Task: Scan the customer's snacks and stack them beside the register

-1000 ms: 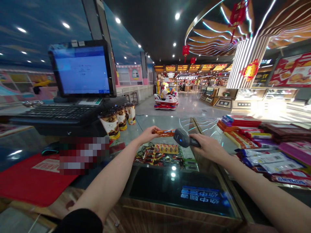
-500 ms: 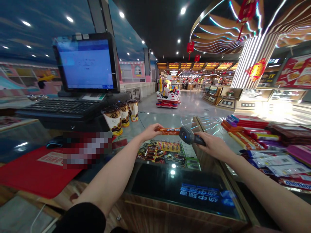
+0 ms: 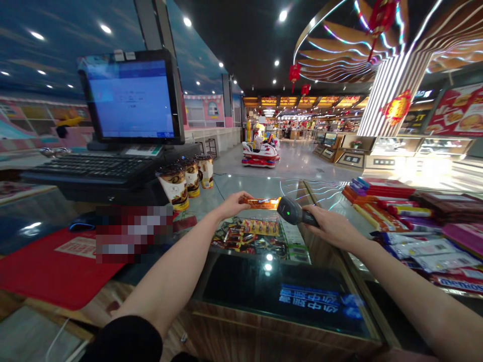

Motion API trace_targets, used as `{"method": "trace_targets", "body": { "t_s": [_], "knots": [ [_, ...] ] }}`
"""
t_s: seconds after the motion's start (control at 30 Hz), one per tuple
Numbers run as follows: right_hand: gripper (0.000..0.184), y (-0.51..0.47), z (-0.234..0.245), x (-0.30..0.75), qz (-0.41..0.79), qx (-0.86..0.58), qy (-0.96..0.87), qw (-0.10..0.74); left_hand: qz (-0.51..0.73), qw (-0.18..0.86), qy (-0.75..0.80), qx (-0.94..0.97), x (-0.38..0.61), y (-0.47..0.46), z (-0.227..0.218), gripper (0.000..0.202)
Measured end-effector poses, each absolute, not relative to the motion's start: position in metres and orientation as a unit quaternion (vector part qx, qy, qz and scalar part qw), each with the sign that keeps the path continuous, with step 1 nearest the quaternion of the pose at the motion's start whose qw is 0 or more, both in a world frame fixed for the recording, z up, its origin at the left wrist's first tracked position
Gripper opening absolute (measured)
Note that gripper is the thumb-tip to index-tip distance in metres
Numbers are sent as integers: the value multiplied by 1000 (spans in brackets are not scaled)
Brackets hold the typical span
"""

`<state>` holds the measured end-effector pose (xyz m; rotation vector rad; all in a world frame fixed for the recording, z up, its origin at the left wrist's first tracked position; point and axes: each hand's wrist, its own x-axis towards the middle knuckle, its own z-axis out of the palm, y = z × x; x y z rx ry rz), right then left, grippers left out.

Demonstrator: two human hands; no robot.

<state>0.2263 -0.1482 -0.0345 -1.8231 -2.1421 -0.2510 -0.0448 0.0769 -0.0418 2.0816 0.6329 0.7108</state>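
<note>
Holding an orange-wrapped snack bar (image 3: 260, 203) out above the glass counter (image 3: 245, 186), the left hand (image 3: 236, 204) was closed around the bar's left end. The right hand (image 3: 332, 228) was clenched on the handle of a black handheld barcode scanner (image 3: 294, 211), its nose turned toward the bar's right end and all but touching it. The clearest change was on the scanner: its small light had gone from blue to green, and its nose had closed up on the bar.

The bar hung over the middle of the counter, above assorted snack packets (image 3: 249, 236) lying under the glass. Paper cups (image 3: 173, 188) stood near the counter's back edge beside a keyboard (image 3: 90, 168) and a till monitor (image 3: 130, 95), while stacked chocolate bars (image 3: 411, 236) filled the right side.

Any barcode on the bar was hidden or too small to make out, and the wrapper's print could not be read. The hands' own fingers hid part of each grip. A pixelated patch (image 3: 132, 234) covered the area beside a red mat (image 3: 64, 264).
</note>
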Motion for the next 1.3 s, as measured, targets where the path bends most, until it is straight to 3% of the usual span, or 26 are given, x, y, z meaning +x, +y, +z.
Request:
{"method": "trace_targets", "body": {
  "t_s": [0.2,0.53,0.83,1.3],
  "knots": [
    [33,-150,-33,227,-91,-641,-745,162,279,410,253,831,-46,77,-41,31],
    [52,-154,-30,221,-34,-608,-774,171,290,398,259,831,-45,78,-43,30],
    [40,-159,-27,216,-30,-591,-788,170,298,387,262,833,-45,78,-45,32],
    [42,-160,-24,226,-30,-580,-797,168,300,367,280,835,-44,77,-43,32]
  ]
}}
